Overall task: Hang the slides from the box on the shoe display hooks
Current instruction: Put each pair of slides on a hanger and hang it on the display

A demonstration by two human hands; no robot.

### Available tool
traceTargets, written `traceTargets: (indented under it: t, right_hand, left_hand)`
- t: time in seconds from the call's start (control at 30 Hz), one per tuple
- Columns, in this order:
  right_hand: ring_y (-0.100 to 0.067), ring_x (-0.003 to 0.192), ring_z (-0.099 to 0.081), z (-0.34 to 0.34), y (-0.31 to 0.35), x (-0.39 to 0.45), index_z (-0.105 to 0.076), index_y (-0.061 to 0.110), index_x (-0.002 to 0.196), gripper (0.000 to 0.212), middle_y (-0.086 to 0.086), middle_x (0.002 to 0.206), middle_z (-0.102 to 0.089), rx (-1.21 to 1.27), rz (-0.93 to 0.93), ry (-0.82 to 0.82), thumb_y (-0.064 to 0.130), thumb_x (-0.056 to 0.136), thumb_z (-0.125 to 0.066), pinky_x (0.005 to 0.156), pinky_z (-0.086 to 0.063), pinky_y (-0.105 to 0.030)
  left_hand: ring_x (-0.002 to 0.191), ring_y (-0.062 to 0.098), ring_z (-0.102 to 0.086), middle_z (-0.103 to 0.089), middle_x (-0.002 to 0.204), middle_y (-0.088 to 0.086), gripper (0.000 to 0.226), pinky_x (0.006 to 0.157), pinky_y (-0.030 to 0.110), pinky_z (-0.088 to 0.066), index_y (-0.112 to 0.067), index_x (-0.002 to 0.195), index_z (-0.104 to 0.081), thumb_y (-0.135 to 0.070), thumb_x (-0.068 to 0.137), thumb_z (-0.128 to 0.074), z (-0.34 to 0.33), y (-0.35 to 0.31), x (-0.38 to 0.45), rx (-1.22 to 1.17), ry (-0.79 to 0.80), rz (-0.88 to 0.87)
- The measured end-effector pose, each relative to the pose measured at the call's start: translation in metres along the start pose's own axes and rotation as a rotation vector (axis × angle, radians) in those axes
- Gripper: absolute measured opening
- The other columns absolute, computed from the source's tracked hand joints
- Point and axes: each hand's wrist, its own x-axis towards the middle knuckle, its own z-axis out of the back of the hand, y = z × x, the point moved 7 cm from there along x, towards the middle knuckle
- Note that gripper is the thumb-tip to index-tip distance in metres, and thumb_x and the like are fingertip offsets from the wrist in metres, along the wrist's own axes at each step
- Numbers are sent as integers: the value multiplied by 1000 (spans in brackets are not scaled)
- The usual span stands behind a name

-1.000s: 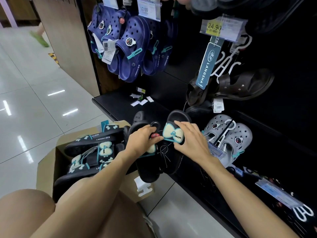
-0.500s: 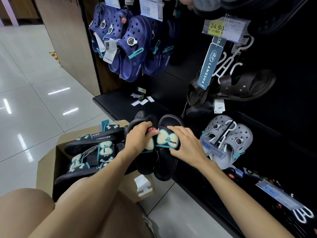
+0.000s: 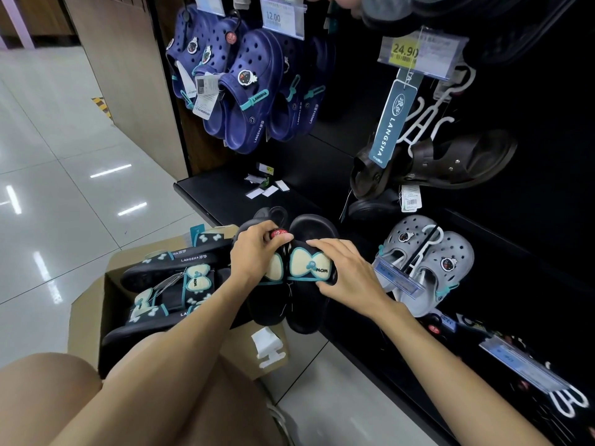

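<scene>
Above an open cardboard box (image 3: 93,304), left hand (image 3: 254,255) and right hand (image 3: 347,275) each grip one black bow-trimmed slide of a pair (image 3: 309,278).

A glossy pale tiled floor (image 3: 64,194) fills the left side, mirroring streaks of ceiling light. A tan wood-grain panel (image 3: 128,75) stands upright beside a black display wall (image 3: 531,188), with a low black shelf (image 3: 225,194) at its foot.
</scene>
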Motion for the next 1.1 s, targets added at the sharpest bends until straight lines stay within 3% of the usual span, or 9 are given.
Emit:
traceTargets:
  t: [0.5, 0.7, 0.8, 0.97, 1.1]
  right_hand:
    - [-7, 133, -34, -10, 2, -6, -39, 38, 144, 82, 20, 137, -43, 24, 85, 75, 12, 73, -71, 100, -48, -40]
    - [-3, 133, -34, -12, 1, -4, -32, 42, 148, 86, 21, 141, -39, 32, 77, 127, 24, 78, -79, 106, -43, -37]
    - [0, 129, -40, -6, 8, 0, -34, 43, 147, 71, 24, 142, -39, 145, 41, 103, 35, 87, -71, 103, -44, -32]
    - [-4, 105, -60, 11, 21, 30, -47, 34, 141, 46, 16, 126, -55, 401, -88, -72, 30, 97, -59, 94, -51, -30]
    - [-9, 76, -69, 19, 26, 57, -69, 24, 114, 21, 7, 95, -71, 539, -204, -44, 26, 95, -61, 81, -57, -34]
  left_hand:
    - [53, 9, -38, -45, 58, -2, 35, 55, 31, -35, -21, 67, -58, -49, 84, -68, 8, 9, 6, -192, -81, 54]
    - [53, 9, -38, -44, 56, -3, 35, 56, 32, -35, -16, 69, -60, -48, 82, -70, 9, 6, 8, -218, -84, 42]
    - [52, 9, -37, -39, 54, -6, 34, 56, 31, -33, -17, 67, -59, -45, 81, -72, 7, 1, 6, -183, -62, 25]
    - [48, 7, -35, -36, 51, -9, 33, 53, 27, -30, -21, 64, -56, -44, 79, -74, 4, -7, 3, -149, -41, 6]
    - [49, 6, -34, -36, 52, -9, 29, 54, 28, -31, -20, 68, -61, -44, 79, -75, 4, -10, 2, -175, -15, -18]
